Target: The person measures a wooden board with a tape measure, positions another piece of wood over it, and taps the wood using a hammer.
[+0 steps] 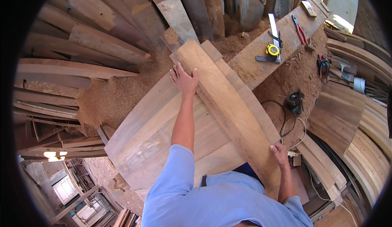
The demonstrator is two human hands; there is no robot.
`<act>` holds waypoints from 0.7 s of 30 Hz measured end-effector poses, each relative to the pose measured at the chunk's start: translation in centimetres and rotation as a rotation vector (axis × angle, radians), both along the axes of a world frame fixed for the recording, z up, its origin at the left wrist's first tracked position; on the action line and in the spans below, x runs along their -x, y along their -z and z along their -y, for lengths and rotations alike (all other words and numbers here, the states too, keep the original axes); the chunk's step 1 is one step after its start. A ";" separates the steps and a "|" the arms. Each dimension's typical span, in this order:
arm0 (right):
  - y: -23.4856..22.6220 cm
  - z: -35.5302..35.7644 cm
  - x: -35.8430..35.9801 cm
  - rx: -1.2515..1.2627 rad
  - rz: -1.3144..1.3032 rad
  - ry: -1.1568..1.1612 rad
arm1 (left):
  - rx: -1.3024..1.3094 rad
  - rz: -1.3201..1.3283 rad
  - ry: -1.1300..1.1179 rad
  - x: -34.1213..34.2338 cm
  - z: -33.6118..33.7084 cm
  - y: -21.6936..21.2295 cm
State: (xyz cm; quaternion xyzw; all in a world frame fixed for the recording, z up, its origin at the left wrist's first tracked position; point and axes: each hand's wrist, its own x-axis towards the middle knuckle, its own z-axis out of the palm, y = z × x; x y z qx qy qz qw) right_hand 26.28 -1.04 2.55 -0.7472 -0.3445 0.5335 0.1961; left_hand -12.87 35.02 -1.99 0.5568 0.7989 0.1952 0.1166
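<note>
The left hand (184, 79) lies flat, fingers spread, against the far left edge of a long wooden plank (228, 104), pressing on it rather than gripping. The right hand (280, 152) is curled around the plank's near right edge, fingers closed on the wood. The plank runs diagonally from the upper middle toward the lower right, lying on top of a stack of wide pale boards (159, 129) that serves as the surface. Both arms wear light blue sleeves (171, 178).

Beyond the plank's far end a rough beam (261, 59) crosses toward the upper right; on it lie a yellow tape measure (272, 50), a metal square (272, 27) just beside it, and red-handled pliers (300, 29) farther along. Sawdust (110, 96) covers the ground around the stack. To the right of the plank sits a dark power tool (294, 101) with its cable (292, 129) looping near the right hand. Weathered boards (102, 31) lean along the top and left.
</note>
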 end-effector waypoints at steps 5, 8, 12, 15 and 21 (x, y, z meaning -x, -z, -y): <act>0.0 0.0 -0.1 0.023 0.013 -0.002 | -0.014 -0.045 0.013 0.2 -0.1 1.1; -0.5 -0.2 0.1 0.024 -0.010 0.028 | 0.003 -0.048 0.007 0.2 -0.2 1.2; 0.2 0.1 -0.1 0.008 0.017 0.002 | 0.014 -0.029 0.007 0.2 -0.4 1.1; -0.3 -0.3 0.0 0.012 -0.008 0.005 | 0.010 -0.021 0.009 0.3 -0.4 1.0; -0.6 -0.5 0.1 0.011 -0.003 0.013 | -0.001 -0.010 0.013 0.3 -0.4 0.9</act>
